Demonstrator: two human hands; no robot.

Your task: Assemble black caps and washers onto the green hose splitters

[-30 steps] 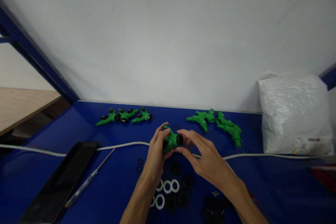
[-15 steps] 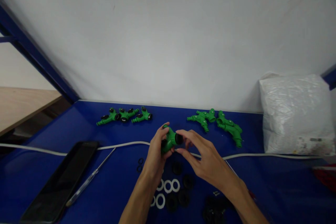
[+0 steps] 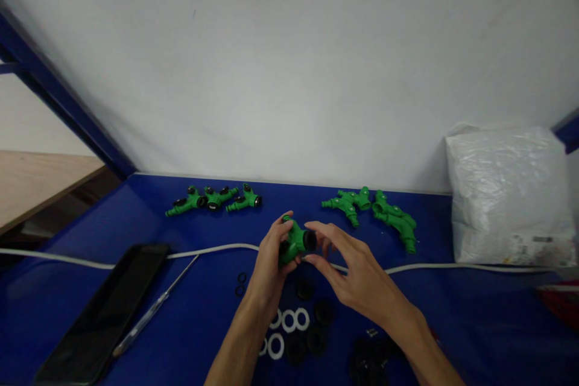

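My left hand point(image 3: 268, 262) grips a green plastic hose fitting point(image 3: 293, 242) above the blue table point(image 3: 90, 217). A black cap point(image 3: 310, 240) sits on the fitting's open end, and the fingertips of my right hand point(image 3: 348, 268) pinch that cap. Below my hands lie white washers point(image 3: 288, 321), black caps point(image 3: 324, 312) and small black O-rings point(image 3: 240, 284). Three green fittings with black parts point(image 3: 212, 198) lie in a row at the back left. A group of bare green fittings point(image 3: 373, 211) lies at the back right.
A white cable point(image 3: 136, 258) runs across the table behind my hands. A dark tablet point(image 3: 104, 313) and a screwdriver point(image 3: 151, 309) lie at the front left. A white plastic bag point(image 3: 509, 193) stands at the right against the white wall. More black parts point(image 3: 368, 359) lie near the front edge.
My right fingers have shifted slightly around the black cap on the fitting. My left hand holds the fitting in nearly the same place.
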